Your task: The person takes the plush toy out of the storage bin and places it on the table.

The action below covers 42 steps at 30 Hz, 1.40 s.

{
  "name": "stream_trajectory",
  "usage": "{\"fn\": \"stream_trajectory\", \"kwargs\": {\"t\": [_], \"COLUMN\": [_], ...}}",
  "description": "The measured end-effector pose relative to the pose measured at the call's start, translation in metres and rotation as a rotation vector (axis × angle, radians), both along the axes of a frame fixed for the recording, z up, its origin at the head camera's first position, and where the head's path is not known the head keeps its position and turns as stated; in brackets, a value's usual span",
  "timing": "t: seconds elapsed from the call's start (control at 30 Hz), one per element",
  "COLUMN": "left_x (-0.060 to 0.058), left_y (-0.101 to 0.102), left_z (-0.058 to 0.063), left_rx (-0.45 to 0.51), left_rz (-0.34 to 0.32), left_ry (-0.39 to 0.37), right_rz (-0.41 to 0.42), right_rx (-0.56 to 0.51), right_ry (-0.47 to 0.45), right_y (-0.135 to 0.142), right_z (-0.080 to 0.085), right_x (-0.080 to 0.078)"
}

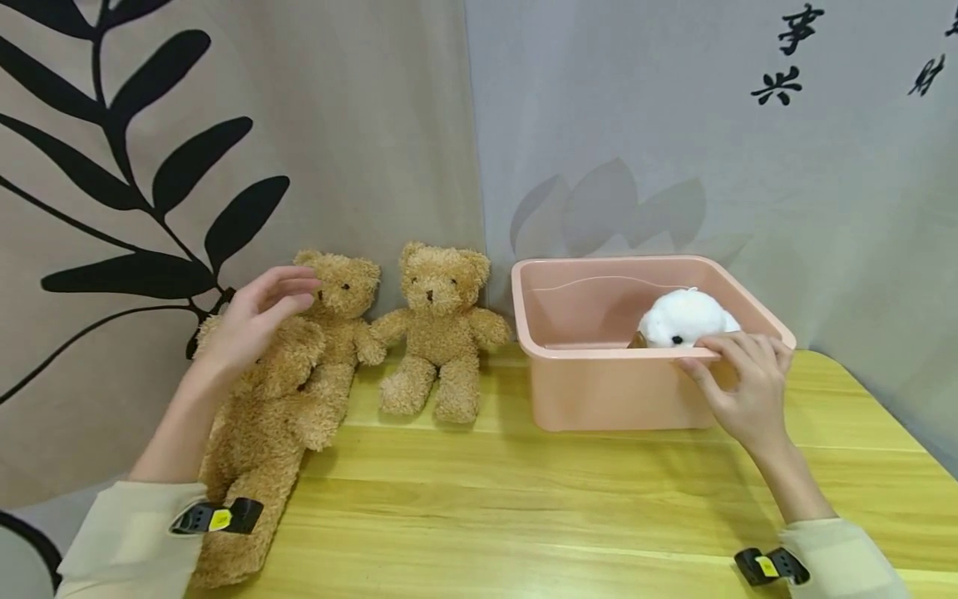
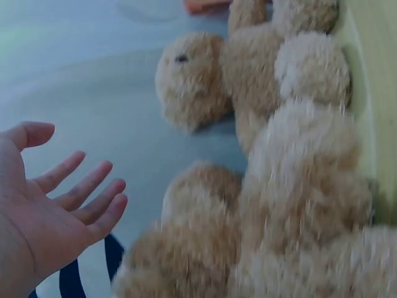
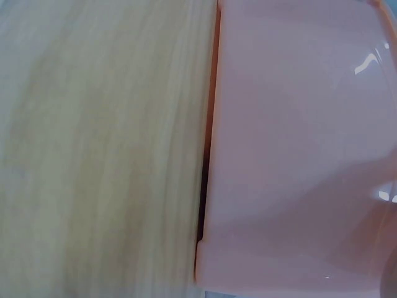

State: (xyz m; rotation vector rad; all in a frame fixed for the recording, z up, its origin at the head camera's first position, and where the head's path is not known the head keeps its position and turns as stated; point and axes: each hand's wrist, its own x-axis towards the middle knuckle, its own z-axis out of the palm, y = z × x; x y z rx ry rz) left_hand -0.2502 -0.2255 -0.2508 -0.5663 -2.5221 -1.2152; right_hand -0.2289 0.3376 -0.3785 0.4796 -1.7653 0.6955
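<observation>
My left hand [image 1: 258,320] is raised in front of the largest brown teddy bear [image 1: 239,474], its fingers loosely bent around nothing. In the left wrist view the palm of that left hand [image 2: 56,217] shows beside brown fur, apart from it. My right hand [image 1: 748,387] grips the front rim of a pink plastic bin [image 1: 614,391] near its right corner, thumb outside and fingers over the edge. Inside the bin lies a white plush toy [image 1: 684,314] with a dark eye; its lower part is hidden. The right wrist view shows mostly the bin's wall [image 3: 298,136].
A second teddy bear [image 1: 344,291] leans behind the largest one, and a third teddy bear [image 1: 441,333] sits just left of the bin. All are on a yellowish wooden table [image 1: 479,516]. Behind stands a grey curtain [image 1: 389,125] with printed leaves and characters.
</observation>
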Motion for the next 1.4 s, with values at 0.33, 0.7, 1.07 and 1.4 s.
{"fn": "stream_trajectory", "kwargs": {"t": [0.33, 0.7, 1.07, 1.4], "left_x": [-0.003, -0.005, -0.010, -0.016], "left_y": [0.054, 0.103, 0.159, 0.208], "left_z": [0.000, 0.007, -0.001, -0.016], "left_rx": [-0.005, -0.046, 0.010, 0.092], "left_rz": [-0.093, -0.137, -0.234, -0.321], "left_ry": [-0.044, -0.100, -0.050, -0.027], "right_rz": [0.000, 0.007, 0.006, 0.007], "right_rx": [0.003, 0.006, 0.009, 0.011], "right_ry": [0.006, 0.009, 0.020, 0.003], "right_y": [0.001, -0.001, -0.001, 0.000], "right_z": [-0.001, 0.001, 0.003, 0.001], "right_x": [0.000, 0.000, 0.001, 0.000]}}
